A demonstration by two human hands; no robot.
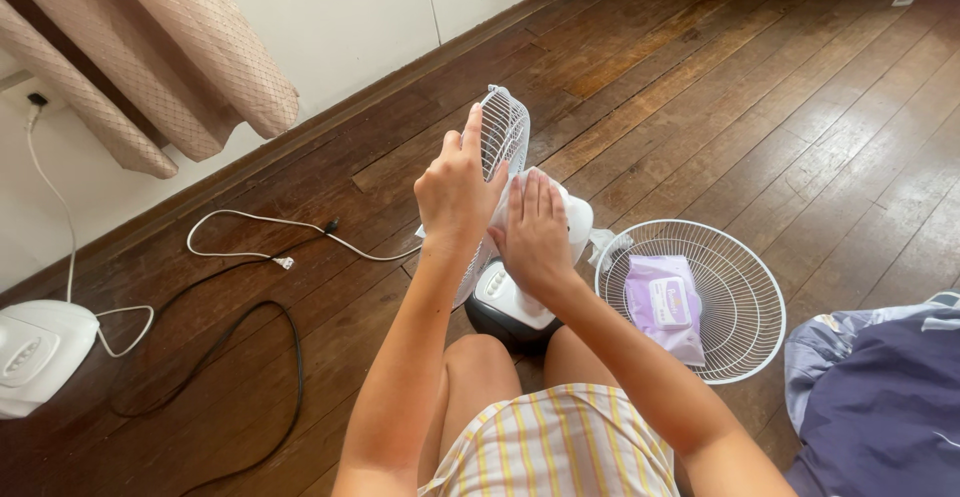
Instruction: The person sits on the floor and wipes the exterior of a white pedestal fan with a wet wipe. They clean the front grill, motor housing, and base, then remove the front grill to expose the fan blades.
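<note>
A small white table fan [505, 302] stands on the wooden floor between my knees. My left hand [455, 187] grips the rim of its white wire rear grille [503, 132], which stands upright. My right hand [533, 232] presses a white wipe [500, 212] flat against the fan's motor housing [577, 222], fingers together and extended. The fan's detached front grille [745, 302] lies flat on the floor to the right, with a purple pack of wet wipes [662, 302] resting in it.
A white cord [265, 222] and a black cable [250, 317] trail over the floor to the left. A white appliance [40, 352] sits at the far left under a wall socket. Beige curtains [170, 67] hang at the wall. Dark blue cloth [880, 397] lies at the right.
</note>
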